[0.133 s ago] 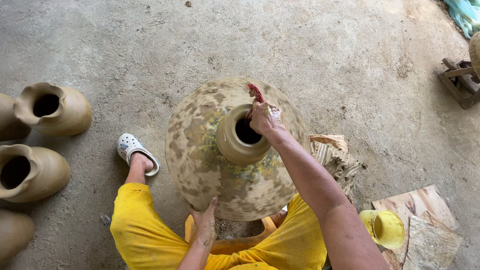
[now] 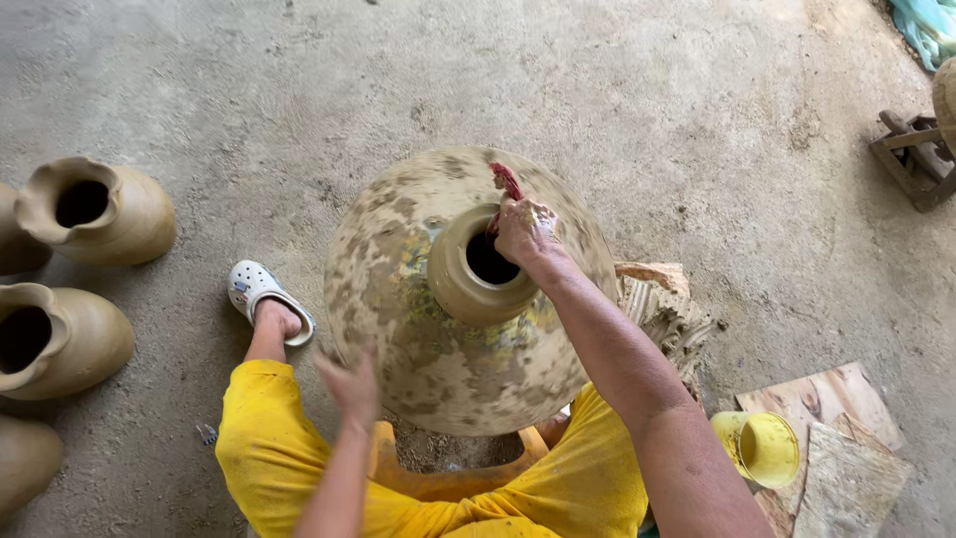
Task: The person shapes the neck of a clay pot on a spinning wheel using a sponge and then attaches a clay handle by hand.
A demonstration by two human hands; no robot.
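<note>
A: Centre of view: large round-bodied clay pot (image 2: 438, 329), tan, mottled with darker brown damp patches and some yellowish-green smears near the neck. Wide shoulders, short thick neck, dark open mouth. Surface matte, unglazed.

B: Position?

A: Standing upright between the person's knees, on an orange stand (image 2: 448, 478) of which only the lower edge shows. All of it rests on the grey concrete floor (image 2: 617, 90).

B: Hands?

A: Right hand (image 2: 523, 231) sits on the far rim of the neck, fingers clenched on a small red strip of cloth or rubber (image 2: 506, 184) pressed against the lip. Left hand (image 2: 351, 384) is blurred, fingers spread and released, at the lower left flank of the pot; cannot tell whether it touches the clay.

B: Person?

A: Yellow trousers (image 2: 269, 448), white perforated clog (image 2: 261, 294) on the foot left of the pot.

B: Surroundings?

A: Left edge: two smaller tan clay jugs with pinched spouts (image 2: 105, 214), well apart from the big pot, with parts of two more cut off by the frame. Right of the pot: rough wooden block (image 2: 662, 299), just beside the pot. Lower right: small yellow plastic cup (image 2: 762, 448) lying by flat wooden boards (image 2: 846, 468). Upper right: dark wooden frame (image 2: 916, 159).
</note>
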